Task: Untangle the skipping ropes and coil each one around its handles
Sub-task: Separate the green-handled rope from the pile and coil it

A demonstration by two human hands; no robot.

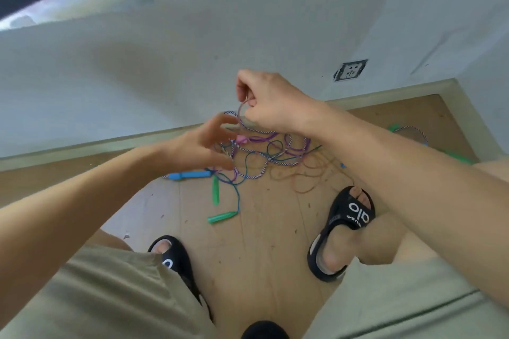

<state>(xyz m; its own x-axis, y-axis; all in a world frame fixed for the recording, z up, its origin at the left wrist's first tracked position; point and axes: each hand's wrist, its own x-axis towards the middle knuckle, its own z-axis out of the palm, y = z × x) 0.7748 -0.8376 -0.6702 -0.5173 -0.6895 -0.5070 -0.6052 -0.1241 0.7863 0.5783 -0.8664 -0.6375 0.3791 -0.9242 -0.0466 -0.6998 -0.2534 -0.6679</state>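
Observation:
A tangle of skipping ropes (272, 154) lies on the wooden floor near the wall: striped white-and-purple, purple, dark teal and brown strands cross one another. My right hand (271, 102) pinches a loop of the striped rope and holds it above the pile. My left hand (203, 146) hovers beside that loop with its fingers spread, holding nothing. A blue handle (188, 175) lies at the left of the pile, two green handles (215, 192) (221, 217) lie in front of it, and a pink handle (242, 140) shows inside the tangle.
Another green handle (457, 157) with a striped rope loop (413, 132) lies at the right near the corner. My feet in black sandals (347, 228) (176, 259) stand on either side. A wall socket (350, 70) sits above the skirting board.

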